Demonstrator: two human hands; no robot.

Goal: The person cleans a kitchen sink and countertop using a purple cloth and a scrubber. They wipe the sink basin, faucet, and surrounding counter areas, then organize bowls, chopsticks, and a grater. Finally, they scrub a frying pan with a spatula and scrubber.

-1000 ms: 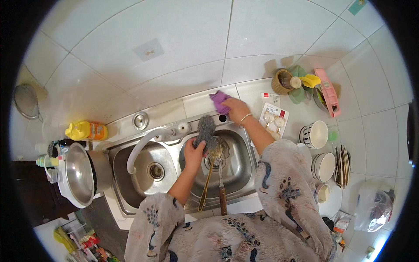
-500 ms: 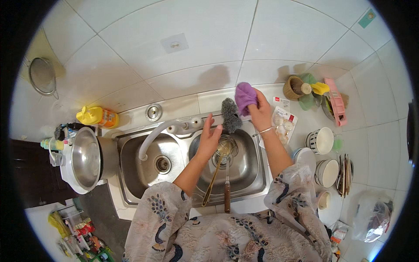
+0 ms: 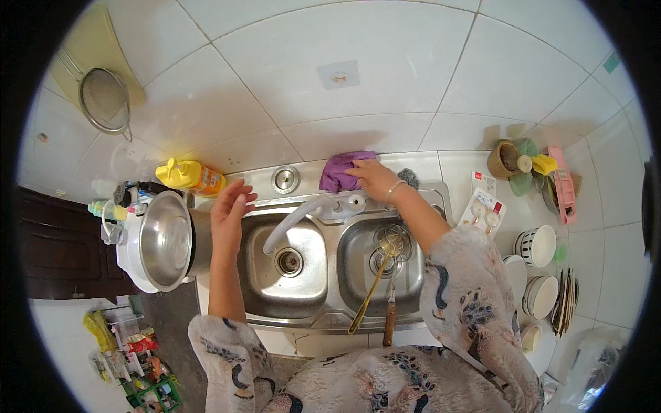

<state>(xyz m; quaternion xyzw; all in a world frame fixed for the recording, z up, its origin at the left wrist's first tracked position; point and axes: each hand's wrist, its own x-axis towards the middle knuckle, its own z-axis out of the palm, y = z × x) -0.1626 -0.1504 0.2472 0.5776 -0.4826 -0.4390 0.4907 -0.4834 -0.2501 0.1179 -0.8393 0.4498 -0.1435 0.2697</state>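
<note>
My right hand reaches over the back rim of the sink and grips a bunched purple cloth on the ledge behind the tap. A grey mesh scrubber sits behind my right wrist, partly hidden by it. My left hand is held up near the sink's back left corner, fingers stretched out and nothing in it. Beside it stands a yellow bottle. In the right basin rest a gold skimmer and a wooden-handled utensil, their handles leaning over the front rim.
Left of the sink stands a large steel basin. A round steel drain plug lies on the back ledge. To the right are packaged hooks, bowls, chopsticks and a pink rack. A strainer hangs on the wall.
My right hand has carried the purple cloth left and down onto the back ledge. My left hand has moved left, away from the right basin. The grey scrubber now sits farther back. The view has shifted.
</note>
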